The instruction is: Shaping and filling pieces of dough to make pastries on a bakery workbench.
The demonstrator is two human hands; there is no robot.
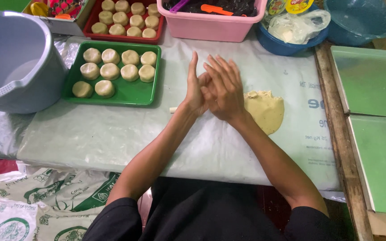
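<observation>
Pale yellow-green dough (266,110), pressed into a flat slab with a ragged upper edge, lies on the plastic sheet (112,134) at 3 o'clock of the joined hands. The left hand (196,87) and right hand (223,89) press palm to palm with fingers extended; whether anything lies between them cannot be told. At 10 o'clock, a green tray (130,96) carries 10 round dough pieces (110,71), beside a grey bucket (14,62).

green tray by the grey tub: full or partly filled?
Partly filled. The green tray holds ten dough rounds toward its far and left sides; its near right part is bare. The left hand and right hand are pressed together, away from it.
</observation>
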